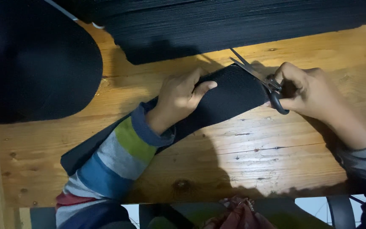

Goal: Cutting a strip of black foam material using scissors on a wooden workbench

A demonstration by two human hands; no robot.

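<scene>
So the main thing here is a long strip of black fabric (229, 95), kind of a curved, tongue-shaped piece with a fine woven or mesh-looking texture. It lies flat across the middle of the wooden table (250, 157), running diagonally from the lower left up toward the right, and its lower end disappears under a striped sleeve (115, 157).

The left hand (178, 97) is pressed down flat on the strip, fingers spread on the cloth with the thumb pointing along it, pinning it to the table. The right hand (308, 91) is wrapped tight around the dark handles of a pair of scissors (261, 78), whose blades are parted in a V right at the upper right end of the strip, tips pointing up and left.

Further out, there's a big stack of dark fabric (234, 23) along the top edge of the table, and a large rounded black shape (30, 63) sits at the upper left, too dark to identify.
</scene>
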